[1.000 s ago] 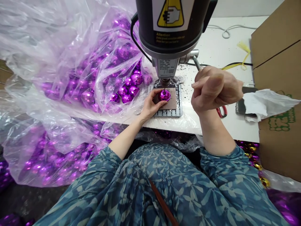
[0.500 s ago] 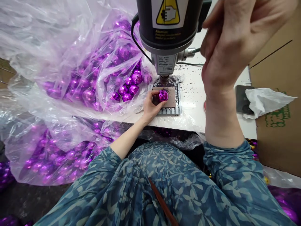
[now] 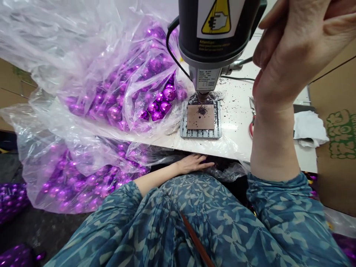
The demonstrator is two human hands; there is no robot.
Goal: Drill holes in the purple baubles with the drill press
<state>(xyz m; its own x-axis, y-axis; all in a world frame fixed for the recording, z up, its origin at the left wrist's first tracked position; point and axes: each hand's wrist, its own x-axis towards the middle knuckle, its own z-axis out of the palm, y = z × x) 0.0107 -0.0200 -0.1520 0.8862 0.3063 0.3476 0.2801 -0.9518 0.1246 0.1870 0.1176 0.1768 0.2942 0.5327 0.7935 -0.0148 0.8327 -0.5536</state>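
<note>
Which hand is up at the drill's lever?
The right hand, raised beside the drill; the lever runs up to its curled fingers. The left hand is low, fingers extended, by the white table's front edge.

The scene is taken in by a single head-worn camera, pointed forward and down from above the blue patterned garment [image 3: 211,211], which fills the near edge. The white table [image 3: 236,100] is looked down on from its near side. The drill press [image 3: 214,52] is faced at close range, its top cut off at the far edge. The right hand [image 3: 300,48], at far right, is seen large, nearer the lens than the left hand [image 3: 193,164]. A wide span is covered, from plastic sheeting [image 3: 50,70] at left to a cardboard box [image 3: 338,159] at right.
</note>
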